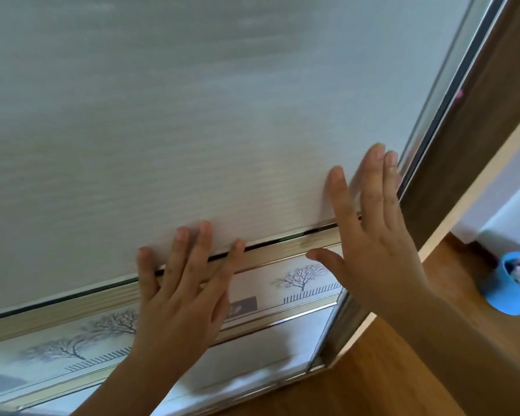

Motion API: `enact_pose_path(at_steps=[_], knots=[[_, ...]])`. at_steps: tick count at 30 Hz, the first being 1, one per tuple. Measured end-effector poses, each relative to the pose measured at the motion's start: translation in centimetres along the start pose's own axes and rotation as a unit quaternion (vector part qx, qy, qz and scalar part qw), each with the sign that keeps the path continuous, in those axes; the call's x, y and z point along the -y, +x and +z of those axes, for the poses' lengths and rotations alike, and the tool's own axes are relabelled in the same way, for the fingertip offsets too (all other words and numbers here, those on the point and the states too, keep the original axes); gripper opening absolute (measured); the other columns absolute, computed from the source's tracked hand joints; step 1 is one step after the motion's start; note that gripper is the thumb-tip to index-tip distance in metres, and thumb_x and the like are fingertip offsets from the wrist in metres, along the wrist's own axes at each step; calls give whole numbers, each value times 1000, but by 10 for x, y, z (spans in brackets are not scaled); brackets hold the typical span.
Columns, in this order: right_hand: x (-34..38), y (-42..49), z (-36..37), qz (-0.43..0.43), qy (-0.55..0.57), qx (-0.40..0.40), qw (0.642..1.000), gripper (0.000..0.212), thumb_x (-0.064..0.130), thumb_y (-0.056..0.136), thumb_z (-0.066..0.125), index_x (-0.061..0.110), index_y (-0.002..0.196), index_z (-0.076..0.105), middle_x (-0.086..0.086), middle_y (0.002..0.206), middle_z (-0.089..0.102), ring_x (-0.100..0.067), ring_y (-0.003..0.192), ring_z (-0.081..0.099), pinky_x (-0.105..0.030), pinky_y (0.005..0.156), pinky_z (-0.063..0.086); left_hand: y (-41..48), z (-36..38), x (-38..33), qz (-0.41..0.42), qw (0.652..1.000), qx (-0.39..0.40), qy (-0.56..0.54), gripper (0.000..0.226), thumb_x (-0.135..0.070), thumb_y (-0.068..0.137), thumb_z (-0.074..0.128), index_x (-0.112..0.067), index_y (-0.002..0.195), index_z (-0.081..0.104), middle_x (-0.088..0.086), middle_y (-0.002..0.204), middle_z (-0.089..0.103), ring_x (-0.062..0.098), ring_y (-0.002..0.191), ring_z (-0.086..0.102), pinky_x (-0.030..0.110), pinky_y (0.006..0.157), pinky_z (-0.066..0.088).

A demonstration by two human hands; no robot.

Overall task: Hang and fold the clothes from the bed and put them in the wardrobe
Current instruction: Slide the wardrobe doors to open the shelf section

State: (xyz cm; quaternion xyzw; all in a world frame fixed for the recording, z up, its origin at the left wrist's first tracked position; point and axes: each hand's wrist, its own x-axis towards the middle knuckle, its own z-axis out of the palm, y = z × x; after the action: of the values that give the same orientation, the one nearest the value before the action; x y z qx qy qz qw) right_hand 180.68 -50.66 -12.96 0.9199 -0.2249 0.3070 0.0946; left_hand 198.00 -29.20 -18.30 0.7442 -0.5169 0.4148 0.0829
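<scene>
A pale sliding wardrobe door [192, 115] fills most of the head view, seen very close and tilted. A band printed with bare trees [300, 280] crosses it between metal strips. My left hand [180, 286] lies flat on the door over that band, fingers spread. My right hand [370, 232] presses flat on the panel close to the door's metal right edge [433, 121]. Neither hand holds anything. No clothes and no bed are in view.
A dark brown wardrobe side panel [475, 130] with a light trim runs along the door's right edge. Wooden floor [373, 370] lies below. A blue round container with a picture on it [517, 283] stands on the floor at the right, by a white wall.
</scene>
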Motion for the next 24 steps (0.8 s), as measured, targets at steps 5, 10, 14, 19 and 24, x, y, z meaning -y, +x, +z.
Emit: enact_pose_path(at_steps=[5,10,14,19,24], knots=[[-30,-2,9,35,10,-1,999,126,63,80,68,15,156,-21,-29,159,-20,-51,149,-11,-57,123,2,23,9,-29,21,1000,12,-1,66,-35,93,51,-27,156,33,12,168,2,32,155,4,62,119,0],[-57,-6,10,66,5,4,998,129,57,79,70,13,155,-23,-34,158,-19,-52,149,-13,-57,123,0,40,12,-51,48,999,20,1,82,-33,84,62,-26,158,27,11,168,2,30,155,3,59,120,-2],[-68,-15,12,63,-14,21,998,128,57,80,71,13,155,-22,-34,158,-18,-53,149,-12,-59,123,4,43,16,-63,55,998,29,13,79,-38,87,54,-26,159,24,12,168,2,32,155,2,60,120,-3],[-66,-15,16,55,-35,24,998,124,58,80,70,13,157,-17,-37,159,-10,-55,148,-6,-58,124,3,41,19,-61,47,998,31,30,78,-36,88,55,-25,159,24,15,168,4,36,154,2,63,119,-3],[-67,-17,12,64,-27,33,997,124,57,82,71,14,157,-17,-35,160,-12,-52,149,-9,-54,124,-2,47,7,-65,47,996,71,-14,84,-38,84,60,-22,159,24,16,168,-1,38,154,-1,64,118,-4]])
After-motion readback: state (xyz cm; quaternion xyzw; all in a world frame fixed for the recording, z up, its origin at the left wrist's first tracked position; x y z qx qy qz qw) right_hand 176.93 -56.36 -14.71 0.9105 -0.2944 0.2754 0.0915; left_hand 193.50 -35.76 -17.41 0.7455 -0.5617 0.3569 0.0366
